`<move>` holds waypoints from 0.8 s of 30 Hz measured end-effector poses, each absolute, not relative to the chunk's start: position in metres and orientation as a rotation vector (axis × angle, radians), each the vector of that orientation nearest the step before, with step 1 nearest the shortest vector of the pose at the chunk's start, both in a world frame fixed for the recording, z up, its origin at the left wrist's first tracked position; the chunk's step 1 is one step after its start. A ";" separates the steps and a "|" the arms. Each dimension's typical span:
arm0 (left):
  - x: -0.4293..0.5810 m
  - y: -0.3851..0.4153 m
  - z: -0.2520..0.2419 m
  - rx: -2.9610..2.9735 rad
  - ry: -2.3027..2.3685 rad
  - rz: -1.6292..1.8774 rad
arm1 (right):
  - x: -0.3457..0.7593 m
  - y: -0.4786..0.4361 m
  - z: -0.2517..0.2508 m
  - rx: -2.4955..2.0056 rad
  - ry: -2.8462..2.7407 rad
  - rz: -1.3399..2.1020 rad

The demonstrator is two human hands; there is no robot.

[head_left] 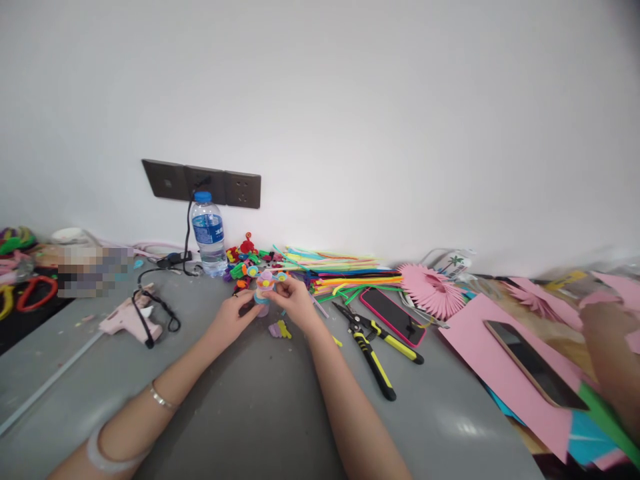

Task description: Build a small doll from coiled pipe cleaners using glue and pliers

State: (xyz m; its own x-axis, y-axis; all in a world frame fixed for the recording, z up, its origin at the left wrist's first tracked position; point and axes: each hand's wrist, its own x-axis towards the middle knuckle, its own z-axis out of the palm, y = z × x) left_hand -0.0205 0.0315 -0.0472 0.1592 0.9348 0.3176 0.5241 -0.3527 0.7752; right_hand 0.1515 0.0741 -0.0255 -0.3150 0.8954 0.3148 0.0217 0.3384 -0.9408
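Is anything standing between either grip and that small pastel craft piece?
Nothing visible is: the left grip and right grip both have fingers on the small pastel piece. A loose purple-and-yellow piece lies nearer the person, not between them.

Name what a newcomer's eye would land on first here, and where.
Likely the left hand and right hand, mid-view, holding a small pastel piece. Next, the bright thin sticks by the wall, just right of the hands, with a pink pleated paper ring at their right end. Then the blue-capped bottle, upright to the left, before the wall sockets.
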 end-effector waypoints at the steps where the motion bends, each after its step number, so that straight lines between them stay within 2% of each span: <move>1: -0.020 0.031 -0.046 1.952 1.385 1.096 | 0.151 0.074 -0.026 -0.838 -1.630 1.126; 18: -0.027 0.037 -0.055 1.952 1.523 0.912 | 0.146 0.070 -0.022 -0.820 -1.679 1.099; 24: -0.024 0.035 -0.052 1.909 1.497 0.948 | 0.147 0.071 -0.021 -0.829 -1.681 1.102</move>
